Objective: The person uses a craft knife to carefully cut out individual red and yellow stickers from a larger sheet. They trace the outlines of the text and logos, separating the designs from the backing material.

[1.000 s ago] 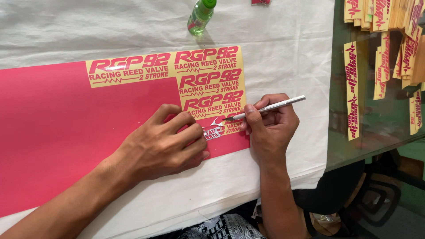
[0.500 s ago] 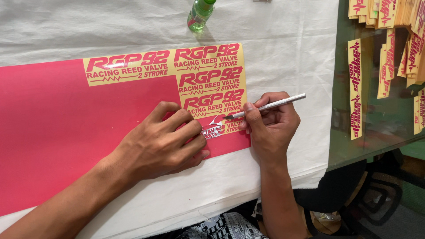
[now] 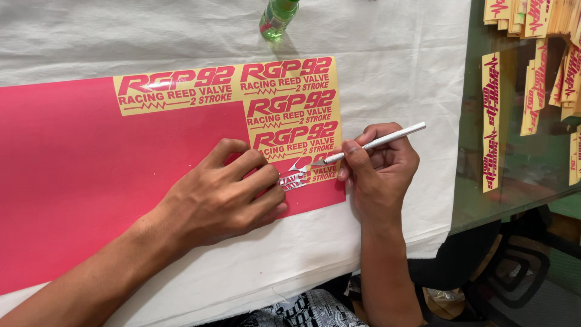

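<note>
A large pink vinyl sheet (image 3: pixel 91 175) lies on a white cloth. Its upper right part shows cut lettering on pale yellow backing (image 3: pixel 290 103). My left hand (image 3: pixel 224 197) presses flat on the sheet, fingertips pinching a curled strip of peeled vinyl (image 3: pixel 293 180). My right hand (image 3: pixel 381 169) grips a slim white craft knife (image 3: pixel 375 143) like a pen. The blade tip touches the lowest row of letters, just right of my left fingertips.
A green bottle (image 3: pixel 277 17) stands at the cloth's far edge. On the green table surface (image 3: pixel 502 200) to the right lie several yellow sticker strips (image 3: pixel 491 121) with pink lettering. The white cloth (image 3: pixel 393 48) covers the work area; the table edge runs near my body.
Both hands stay in nearly the same place. The knife tip has shifted slightly along the lowest lettering row, and the view has moved a little.
</note>
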